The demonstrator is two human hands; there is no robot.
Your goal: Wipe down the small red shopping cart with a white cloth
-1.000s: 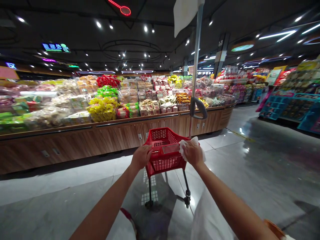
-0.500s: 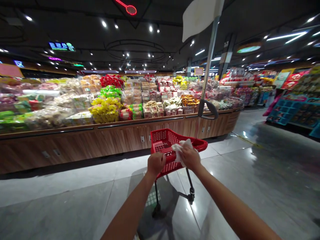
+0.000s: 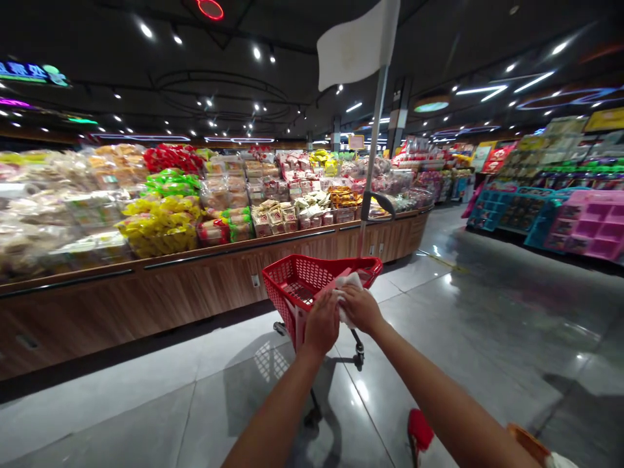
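A red shopping cart (image 3: pixel 275 276) with a perforated plastic basket stands on the floor in front of me, turned at an angle. My left hand (image 3: pixel 322 325) is closed over its handle, which the fingers largely cover. Right beside it, my right hand (image 3: pixel 359 309) grips a crumpled white wipe (image 3: pixel 350 281) and presses it against the handle. The two hands are close together, and the wipe lies between the right fingers and the bar. Whether the left fingertips also touch the wipe, I cannot tell.
Beyond the cart runs a long wood-panelled display counter (image 3: pixel 214 286) heaped with packaged foods. A grey pole (image 3: pixel 377 130) with a white flag and a dark handle rises behind the cart. Blue and pink racks (image 3: pixel 585 224) stand to the right. Something red (image 3: pixel 420 429) shows low beside my right forearm.
My left hand has slid along the handle to the right, up against my right hand. The view has turned right, and the cart's angle to me has changed. The red thing below has come into view.
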